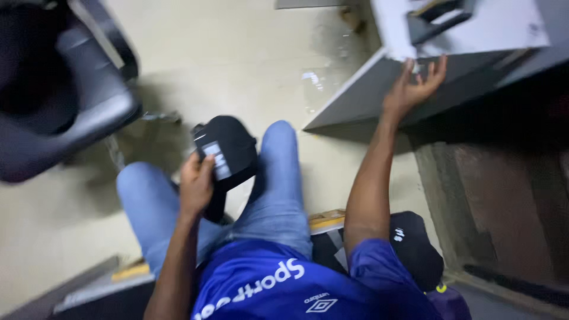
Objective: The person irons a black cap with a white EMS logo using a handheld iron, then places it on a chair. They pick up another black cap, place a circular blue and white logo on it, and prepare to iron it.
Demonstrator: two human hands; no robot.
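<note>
left hand (195,185): clamped on black cap (228,153), fingers wrapped over its near edge, held above the gap between the knees.
right hand (415,83): fingers spread apart, palm up against the underside edge of the grey cabinet door (379,89) at 1 o'clock; holds nothing.
cap location: centre frame, just left of the right knee, touching the left hand only.
cap look: black, rounded crown, light rectangular label on the side facing the camera; print blurred, can't read shape detail.
edges: cabinet door lower edge runs diagonally from 12 toward 2 o'clock; black chair (53,89) seat edge at 10 o'clock.
open room: bare pale floor (237,53) between chair and cabinet, 11 to 12 o'clock; tight at 3 o'clock beside dark panel (504,201).
other: second black cap (415,243) at 5 o'clock, beside the right elbow.
</note>
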